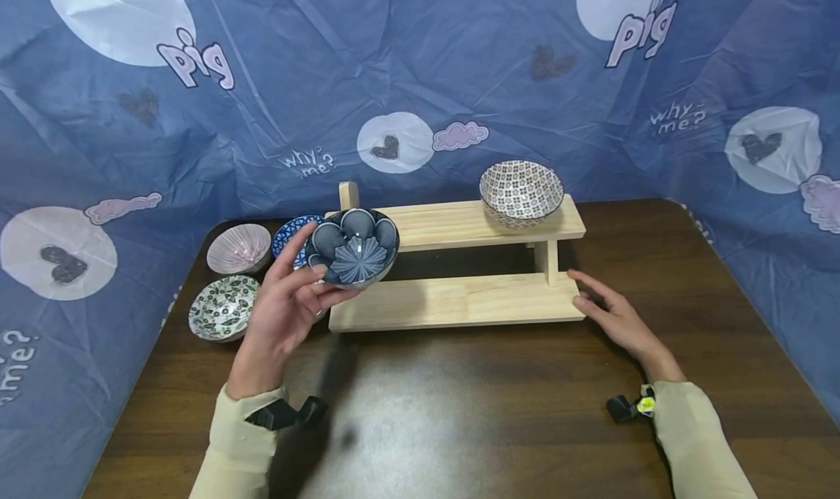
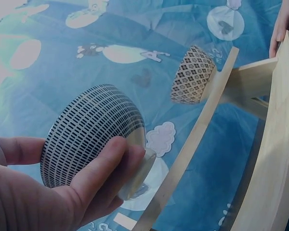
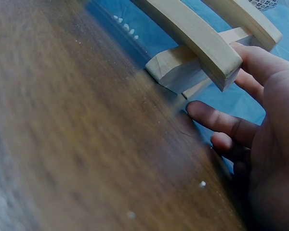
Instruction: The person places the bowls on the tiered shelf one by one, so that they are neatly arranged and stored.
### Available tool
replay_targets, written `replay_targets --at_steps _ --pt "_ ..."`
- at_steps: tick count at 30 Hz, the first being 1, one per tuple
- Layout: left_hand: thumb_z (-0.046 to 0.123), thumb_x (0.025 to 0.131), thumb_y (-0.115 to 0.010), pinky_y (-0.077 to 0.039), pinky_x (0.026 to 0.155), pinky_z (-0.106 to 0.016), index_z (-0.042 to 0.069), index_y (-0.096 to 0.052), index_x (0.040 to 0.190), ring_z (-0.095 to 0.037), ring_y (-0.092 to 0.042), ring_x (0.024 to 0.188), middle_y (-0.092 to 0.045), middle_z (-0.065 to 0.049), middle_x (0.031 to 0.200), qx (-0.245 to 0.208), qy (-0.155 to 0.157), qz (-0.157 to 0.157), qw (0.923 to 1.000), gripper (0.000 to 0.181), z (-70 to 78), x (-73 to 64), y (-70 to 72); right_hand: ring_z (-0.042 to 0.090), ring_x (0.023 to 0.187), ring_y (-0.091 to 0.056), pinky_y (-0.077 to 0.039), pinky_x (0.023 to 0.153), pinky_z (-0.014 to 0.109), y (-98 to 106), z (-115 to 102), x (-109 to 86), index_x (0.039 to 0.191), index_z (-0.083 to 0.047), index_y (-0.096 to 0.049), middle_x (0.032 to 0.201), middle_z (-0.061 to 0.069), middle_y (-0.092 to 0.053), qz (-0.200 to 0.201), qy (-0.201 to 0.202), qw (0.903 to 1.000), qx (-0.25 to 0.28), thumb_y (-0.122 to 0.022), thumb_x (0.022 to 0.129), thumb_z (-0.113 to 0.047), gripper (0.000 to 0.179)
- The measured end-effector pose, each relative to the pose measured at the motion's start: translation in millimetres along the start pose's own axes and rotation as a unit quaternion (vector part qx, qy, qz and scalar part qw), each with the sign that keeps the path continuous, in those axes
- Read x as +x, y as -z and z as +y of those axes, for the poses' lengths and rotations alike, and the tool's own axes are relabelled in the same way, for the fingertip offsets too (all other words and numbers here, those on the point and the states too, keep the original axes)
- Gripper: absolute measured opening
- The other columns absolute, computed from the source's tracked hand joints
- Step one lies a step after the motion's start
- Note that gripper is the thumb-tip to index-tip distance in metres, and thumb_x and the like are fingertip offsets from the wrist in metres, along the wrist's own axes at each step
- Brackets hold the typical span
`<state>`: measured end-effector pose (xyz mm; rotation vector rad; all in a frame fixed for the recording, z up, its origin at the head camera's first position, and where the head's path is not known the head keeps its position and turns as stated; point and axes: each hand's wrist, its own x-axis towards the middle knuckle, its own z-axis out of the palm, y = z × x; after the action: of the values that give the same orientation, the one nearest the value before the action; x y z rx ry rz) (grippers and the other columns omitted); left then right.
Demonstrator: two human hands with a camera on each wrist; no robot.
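Pale sleeves [image 1: 702, 433] extended over a table [image 1: 459, 411]. The left hand [image 1: 282, 313] gripped a dark blue bowl [image 1: 357, 254] between thumb and fingers, held aloft by the left end of a wooden shelf [image 1: 453, 302]; the right hand [image 1: 622, 324], its fingers loosely extended, touched the shelf's right end. 1 patterned bowl [image 1: 521, 192] stood on the upper board. Fingertips slipping on the glazed wall could have sent the blue bowl down onto the wood, and too low a pass might have knocked its foot against the upper board. The left wrist view showed the blue bowl's dashed outside and pale foot, largely hidden from the head view, which showed its flower-patterned inside.
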<state>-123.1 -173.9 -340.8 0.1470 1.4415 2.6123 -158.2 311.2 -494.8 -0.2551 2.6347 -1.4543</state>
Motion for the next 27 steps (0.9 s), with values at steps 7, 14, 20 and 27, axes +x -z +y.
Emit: replay_targets --at_steps 7,14,20,27 --pt "-0.012 0.095 -0.03 -0.063 0.084 -0.044 0.02 -0.028 0.154 -0.023 -0.076 0.091 -0.061 -0.008 0.13 -0.004 0.003 0.003 1.0 0.067 -3.3 10.3 -4.3 -0.013 0.116 -0.041 -0.038 0.092 0.008 -0.4 1.3 -0.3 0.155 -0.017 -0.038 0.158 0.016 -0.04 -0.003 0.001 1.0 -0.002 -0.051 0.105 -0.032 0.054" --pt "-0.012 0.094 -0.029 -0.063 0.082 -0.044 0.019 -0.026 0.155 -0.024 -0.075 0.092 -0.059 -0.01 0.129 0.007 0.01 0.011 0.9999 0.068 -5.9 20.0 -13.0 -0.013 0.114 -0.042 -0.038 0.091 0.007 -0.9 1.2 -0.2 0.155 -0.016 -0.039 0.157 0.017 -0.041 -0.001 0.002 1.0 0.002 -0.052 0.105 -0.032 0.054" --pt "-0.012 0.095 -0.029 -0.064 0.081 -0.043 0.018 -0.024 0.157 -0.023 -0.076 0.088 -0.066 -0.01 0.12 0.004 0.01 0.008 0.9999 0.07 -9.8 28.0 -19.0 -0.013 0.112 -0.044 -0.039 0.089 0.007 -1.9 2.3 -0.2 0.153 -0.015 -0.041 0.15 -0.003 -0.048 0.01 0.016 0.9998 0.005 -0.053 0.104 -0.029 0.052" --pt "-0.013 0.093 -0.032 -0.064 0.081 -0.044 0.018 -0.019 0.16 -0.022 -0.077 0.087 -0.052 -0.021 0.135 0.016 0.015 0.02 0.9996 0.075 -12.6 36.3 -28.2 -0.012 0.111 -0.046 -0.04 0.088 0.007 -1.6 2.6 -0.4 0.153 -0.015 -0.041 0.141 -0.019 -0.045 0.011 0.013 0.9998 0.007 -0.053 0.104 -0.03 0.053"
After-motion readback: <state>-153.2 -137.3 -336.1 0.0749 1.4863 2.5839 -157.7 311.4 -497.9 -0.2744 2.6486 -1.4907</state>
